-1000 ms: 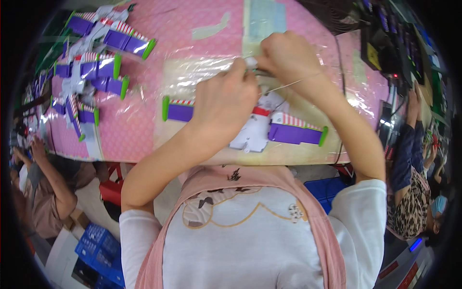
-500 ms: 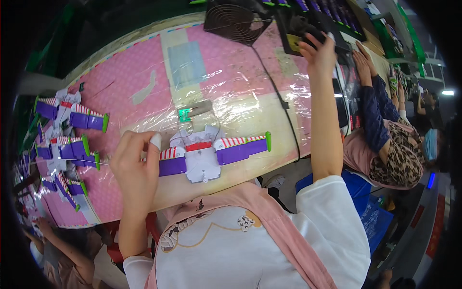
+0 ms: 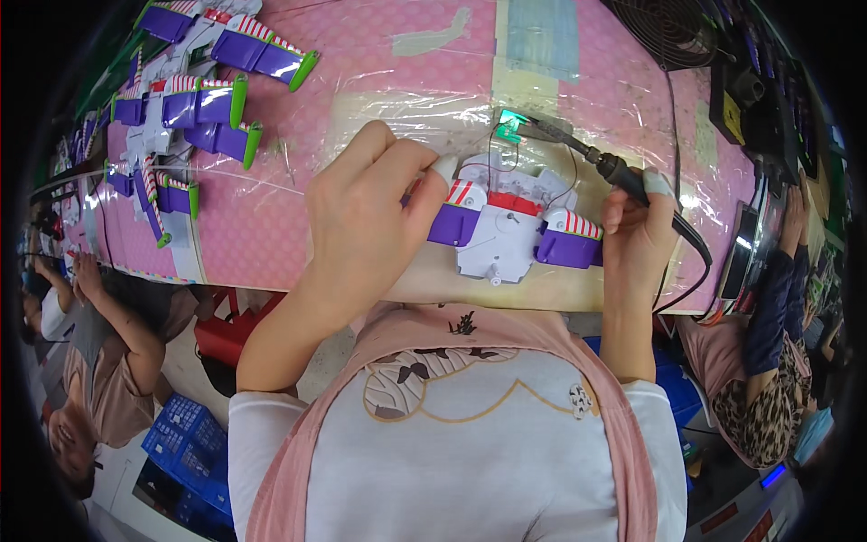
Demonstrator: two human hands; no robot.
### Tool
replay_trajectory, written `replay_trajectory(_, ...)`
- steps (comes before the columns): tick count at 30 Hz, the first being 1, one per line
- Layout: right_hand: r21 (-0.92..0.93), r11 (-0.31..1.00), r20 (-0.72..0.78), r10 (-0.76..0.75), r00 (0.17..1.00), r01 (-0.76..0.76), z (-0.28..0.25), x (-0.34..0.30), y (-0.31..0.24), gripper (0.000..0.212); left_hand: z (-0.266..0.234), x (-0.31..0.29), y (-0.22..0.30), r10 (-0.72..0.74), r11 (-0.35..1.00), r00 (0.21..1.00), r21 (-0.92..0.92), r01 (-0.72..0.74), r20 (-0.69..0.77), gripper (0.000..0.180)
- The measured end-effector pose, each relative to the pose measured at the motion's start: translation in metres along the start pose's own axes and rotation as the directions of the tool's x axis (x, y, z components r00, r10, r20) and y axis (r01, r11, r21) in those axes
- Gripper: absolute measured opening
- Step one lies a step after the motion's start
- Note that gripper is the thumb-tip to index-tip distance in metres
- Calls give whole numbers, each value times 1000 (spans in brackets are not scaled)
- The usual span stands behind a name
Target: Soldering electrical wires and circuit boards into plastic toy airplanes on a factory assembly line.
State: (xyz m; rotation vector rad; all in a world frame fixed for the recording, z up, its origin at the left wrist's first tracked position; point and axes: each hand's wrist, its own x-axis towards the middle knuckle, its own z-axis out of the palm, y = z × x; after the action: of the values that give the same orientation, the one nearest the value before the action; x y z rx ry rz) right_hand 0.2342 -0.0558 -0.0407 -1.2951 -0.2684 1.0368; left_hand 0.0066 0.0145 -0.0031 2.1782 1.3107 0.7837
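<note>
Honestly, I couldn't read any words, numbers or signs anywhere around me. That little dark mark [image 3: 464, 323] on my pink cloth apron [image 3: 533, 327] was too small to tell if it was lettering.

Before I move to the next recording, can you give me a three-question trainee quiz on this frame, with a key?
1. Which of the person's hands holds the soldering iron?
2. True or false: the small green circuit board lies beyond the white toy body, on the side away from the person.
3. Which colours show on the wings joined to that body? A: plain yellow; B: purple with red-and-white stripes; C: black with blue dots.

Key: 1. The right hand. 2. True. 3. B.
</note>
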Motion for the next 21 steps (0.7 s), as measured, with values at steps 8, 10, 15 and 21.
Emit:
replay_trajectory(8, -58, 998, 54, 14, 998, -11, 1, 4, 2, 22, 1, 2, 1, -35, 999, 999, 35, 35, 11, 6)
replay_trajectory(10, -66, 998, 54, 11, 998, -8, 1, 5, 2, 23, 1, 2, 2, -47, 997, 998, 56, 45, 32, 7)
replay_trajectory(15, -96, 995, 64, 18, 998, -12, 1, 3, 1, 22, 2, 1, 2, -25, 999, 1000, 46, 24, 16, 6)
replay_trajectory(21, -27, 999, -2, 24, 1000, -24, -2, 3, 2, 23, -3, 1, 5, -21, 999, 1000, 28, 21, 8, 6)
